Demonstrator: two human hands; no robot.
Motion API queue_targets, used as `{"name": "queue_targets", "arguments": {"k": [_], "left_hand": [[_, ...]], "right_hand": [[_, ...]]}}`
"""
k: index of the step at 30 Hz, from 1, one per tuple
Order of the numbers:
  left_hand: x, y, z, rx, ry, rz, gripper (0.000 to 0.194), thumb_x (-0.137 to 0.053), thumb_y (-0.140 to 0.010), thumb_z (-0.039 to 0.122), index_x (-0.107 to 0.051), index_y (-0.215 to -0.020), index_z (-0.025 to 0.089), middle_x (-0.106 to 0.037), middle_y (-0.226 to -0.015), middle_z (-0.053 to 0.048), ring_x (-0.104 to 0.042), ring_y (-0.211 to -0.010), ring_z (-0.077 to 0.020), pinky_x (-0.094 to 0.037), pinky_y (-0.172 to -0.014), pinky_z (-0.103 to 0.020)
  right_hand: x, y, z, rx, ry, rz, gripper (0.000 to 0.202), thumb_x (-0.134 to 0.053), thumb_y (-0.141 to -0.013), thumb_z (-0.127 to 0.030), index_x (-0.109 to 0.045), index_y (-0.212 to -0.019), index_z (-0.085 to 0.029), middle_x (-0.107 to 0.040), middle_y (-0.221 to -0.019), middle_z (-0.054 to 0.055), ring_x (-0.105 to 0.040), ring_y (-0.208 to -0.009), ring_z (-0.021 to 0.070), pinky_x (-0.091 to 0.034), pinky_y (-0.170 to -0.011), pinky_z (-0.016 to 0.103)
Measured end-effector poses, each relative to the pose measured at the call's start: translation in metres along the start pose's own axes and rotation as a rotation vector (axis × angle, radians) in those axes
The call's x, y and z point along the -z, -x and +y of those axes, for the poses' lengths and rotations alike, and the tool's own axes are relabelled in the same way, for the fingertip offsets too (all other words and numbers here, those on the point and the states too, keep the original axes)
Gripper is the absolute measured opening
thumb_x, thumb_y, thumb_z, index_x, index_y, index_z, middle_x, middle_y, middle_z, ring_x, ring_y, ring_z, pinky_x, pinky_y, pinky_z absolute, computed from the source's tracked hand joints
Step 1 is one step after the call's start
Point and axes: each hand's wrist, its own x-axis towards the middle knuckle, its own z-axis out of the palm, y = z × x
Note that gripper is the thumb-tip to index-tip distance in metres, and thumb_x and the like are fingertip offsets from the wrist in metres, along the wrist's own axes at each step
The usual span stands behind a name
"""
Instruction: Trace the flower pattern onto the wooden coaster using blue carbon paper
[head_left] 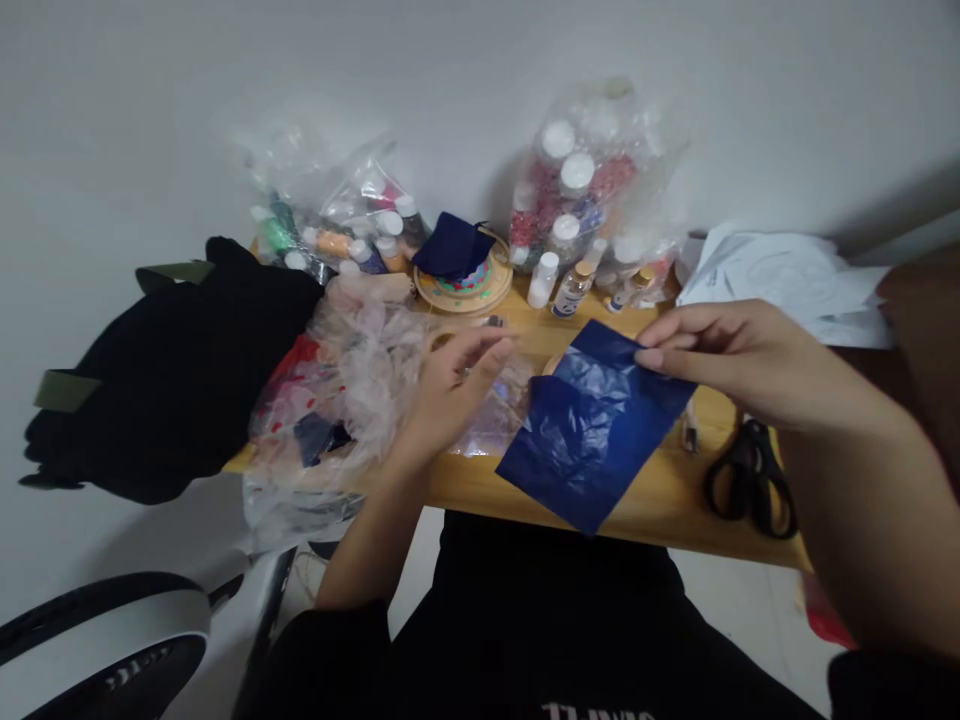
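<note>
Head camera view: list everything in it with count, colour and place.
Blue sheet: one, dark blue, right hand's grip
Scissors: one, black, table's right front
Bottle-filled bags: two, clear, back
Small bottles: several, clear, beside right bag
Navy cloth: one, navy, atop round piece
Round piece: one, pale, back middle
Crumpled plastic: several, mostly clear, left and middle
Bundle: one, black, far left
Papers: several, white, back right
Rounded object: one, black-and-white, lower left
Table: one, light wood, centre
Clothing: black, bottom
Left hand: one, left of sheet
Right hand: one, at sheet's upper right
</note>
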Motion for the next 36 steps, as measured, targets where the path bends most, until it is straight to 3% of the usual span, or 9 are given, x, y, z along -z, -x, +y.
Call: {"name": "queue_targets", "arguments": {"k": [2,5,10,15,21,28,31,33,36], "left_hand": [[-0.006,0.002,0.009,0.219,0.284,-0.238,0.036,-0.060,-0.088,0.045,-0.067,-0.107,0.015,-0.071,-0.087,-0.005,-0.068,-0.075,-0.0156,-0.057,-0.068,-0.028],[-0.016,0.007,0.017,0.381,0.435,-0.368,0.034,-0.074,-0.076,0.029,-0.066,-0.106,0.014,-0.073,-0.085,-0.004,-0.069,-0.077,-0.0142,-0.056,-0.071,-0.025],[-0.021,0.013,0.018,0.288,0.299,-0.306,0.016,-0.066,-0.079,0.019,-0.069,-0.095,0.014,-0.074,-0.088,-0.003,-0.067,-0.075,-0.0108,-0.052,-0.068,-0.020],[-0.018,0.016,0.016,0.158,0.074,-0.286,0.014,-0.066,-0.081,0.024,-0.070,-0.091,0.015,-0.073,-0.084,-0.003,-0.066,-0.076,-0.0118,-0.050,-0.064,-0.019],[-0.017,0.019,0.008,0.292,0.150,-0.214,0.021,-0.067,-0.079,0.024,-0.068,-0.098,0.015,-0.074,-0.083,-0.003,-0.069,-0.074,-0.0118,-0.052,-0.066,-0.020],[-0.023,0.023,-0.004,0.449,0.467,-0.003,0.031,-0.080,-0.067,0.030,-0.065,-0.091,0.017,-0.066,-0.059,0.006,-0.062,-0.053,-0.0082,-0.049,-0.054,-0.018],[-0.026,0.025,-0.006,0.482,0.501,0.027,0.037,-0.082,-0.063,0.032,-0.064,-0.092,0.017,-0.062,-0.054,0.008,-0.058,-0.049,-0.0078,-0.048,-0.052,-0.020],[-0.026,0.027,-0.006,0.495,0.483,-0.004,0.037,-0.081,-0.064,0.032,-0.065,-0.094,0.017,-0.060,-0.054,0.008,-0.055,-0.048,-0.0076,-0.046,-0.050,-0.020],[-0.025,0.028,-0.007,0.475,0.414,-0.072,0.031,-0.075,-0.071,0.032,-0.068,-0.097,0.018,-0.053,-0.048,0.009,-0.047,-0.043,-0.0064,-0.039,-0.046,-0.019]], "right_hand": [[-0.010,-0.001,0.000,0.049,0.035,-0.051,0.029,-0.080,-0.072,-0.043,-0.071,-0.083,-0.018,-0.069,-0.069,0.002,-0.061,-0.061,0.0086,-0.049,-0.058,0.021],[-0.022,0.000,-0.001,0.155,0.122,-0.064,0.028,-0.077,-0.074,-0.044,-0.071,-0.082,-0.019,-0.069,-0.071,0.001,-0.061,-0.061,0.0104,-0.049,-0.056,0.023],[-0.024,0.006,-0.002,0.313,0.221,-0.181,0.029,-0.063,-0.087,-0.047,-0.072,-0.077,-0.023,-0.072,-0.088,0.004,-0.067,-0.083,0.0160,-0.053,-0.075,0.029],[-0.021,-0.002,0.008,0.126,0.177,-0.295,0.030,-0.064,-0.085,-0.051,-0.072,-0.091,-0.022,-0.069,-0.082,0.002,-0.061,-0.071,0.0128,-0.050,-0.065,0.026],[-0.023,-0.008,0.022,-0.039,0.118,-0.525,0.036,-0.058,-0.086,-0.056,-0.074,-0.096,-0.025,-0.067,-0.080,0.001,-0.059,-0.067,0.0113,-0.049,-0.061,0.025],[-0.033,0.001,0.044,-0.096,-0.134,-0.376,0.069,-0.045,-0.079,-0.081,-0.072,-0.108,-0.024,-0.072,-0.089,0.005,-0.068,-0.075,0.0185,-0.056,-0.069,0.033],[-0.045,0.004,0.043,-0.073,-0.166,-0.154,0.043,-0.076,-0.071,-0.056,-0.071,-0.097,-0.022,-0.068,-0.074,0.000,-0.063,-0.066,0.0139,-0.054,-0.061,0.027],[-0.053,0.005,0.039,-0.071,-0.156,-0.060,0.031,-0.079,-0.071,-0.045,-0.072,-0.088,-0.021,-0.065,-0.067,-0.001,-0.060,-0.058,0.0113,-0.051,-0.054,0.023],[-0.057,0.004,0.037,-0.034,-0.144,-0.059,0.023,-0.077,-0.073,-0.037,-0.073,-0.088,-0.020,-0.067,-0.068,-0.001,-0.059,-0.057,0.0099,-0.050,-0.052,0.022]]}}
